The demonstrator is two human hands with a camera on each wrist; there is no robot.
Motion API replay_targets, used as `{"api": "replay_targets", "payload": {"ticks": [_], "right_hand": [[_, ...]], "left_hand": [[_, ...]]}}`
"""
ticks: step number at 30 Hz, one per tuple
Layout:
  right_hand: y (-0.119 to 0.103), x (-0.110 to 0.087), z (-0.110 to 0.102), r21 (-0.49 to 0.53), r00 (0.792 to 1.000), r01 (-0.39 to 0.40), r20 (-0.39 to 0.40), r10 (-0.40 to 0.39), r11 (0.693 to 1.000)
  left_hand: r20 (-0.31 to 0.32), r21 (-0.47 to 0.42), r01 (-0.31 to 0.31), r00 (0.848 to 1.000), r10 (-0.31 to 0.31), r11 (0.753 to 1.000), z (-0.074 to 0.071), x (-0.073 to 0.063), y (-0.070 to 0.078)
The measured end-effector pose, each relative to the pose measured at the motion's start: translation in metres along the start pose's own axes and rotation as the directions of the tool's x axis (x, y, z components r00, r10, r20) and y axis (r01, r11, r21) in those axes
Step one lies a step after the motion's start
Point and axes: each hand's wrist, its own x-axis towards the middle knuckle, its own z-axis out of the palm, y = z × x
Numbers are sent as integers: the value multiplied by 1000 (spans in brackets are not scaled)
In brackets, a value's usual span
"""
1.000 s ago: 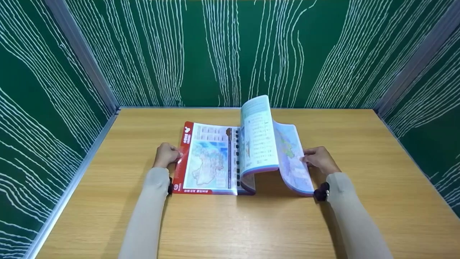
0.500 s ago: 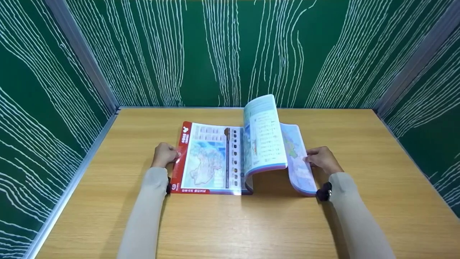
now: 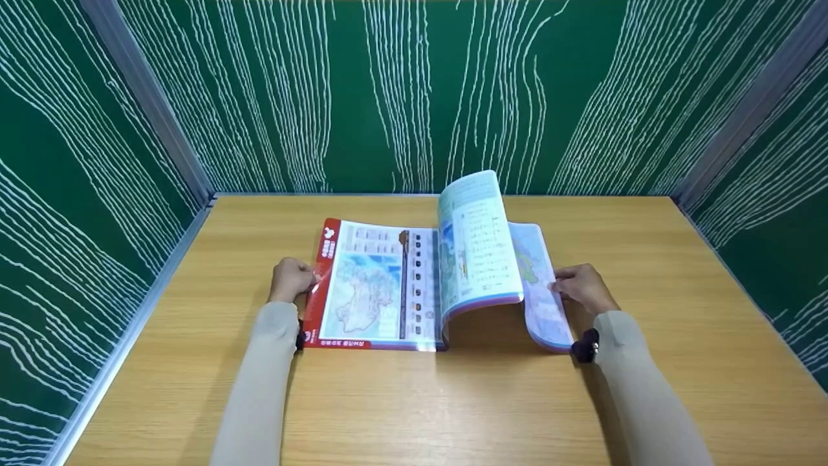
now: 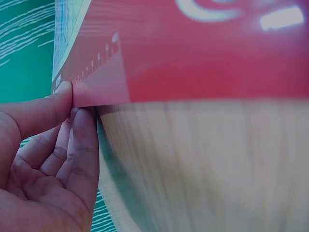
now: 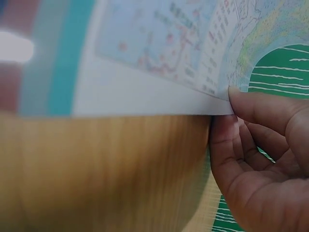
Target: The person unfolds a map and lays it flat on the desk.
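Note:
An open atlas with maps on its pages lies across the table in the head view. My left hand (image 3: 292,278) pinches the red-bordered left page (image 3: 365,291) at its outer edge, thumb on top and fingers beneath, as the left wrist view shows. My right hand (image 3: 582,286) pinches the outer edge of the right-hand map page (image 3: 542,291) between thumb and forefinger. Between them a curled sheaf of pages (image 3: 482,239) stands up and leans to the right, covering part of the right-hand page. Below the sheaf its curved lower edge shows.
The wooden table (image 3: 414,408) extends around the atlas on all sides. Green panels with white wavy lines (image 3: 414,97) rise behind and at both sides, joined by grey corner posts (image 3: 145,90). Dark wrist-worn devices (image 3: 585,346) sit close to the page edges.
My left hand has moved slightly left with the red-edged page, and my right hand slightly right with its page. The standing sheaf has shifted right, uncovering more of the left page's inner column.

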Motion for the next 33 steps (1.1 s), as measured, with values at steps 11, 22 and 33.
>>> {"api": "replay_targets", "payload": {"ticks": [11, 22, 33], "right_hand": [[2, -1, -3, -25, 999, -47, -11, 46, 999], [5, -2, -7, -44, 1000, -22, -17, 22, 999], [6, 0, -7, -44, 999, -1, -46, -1, 999]], "left_hand": [[-49, 63, -32, 998, 35, 998, -6, 0, -4], [-84, 104, -60, 994, 68, 993, -15, -1, -8], [-65, 24, -29, 997, 31, 999, -22, -1, -12]]}}
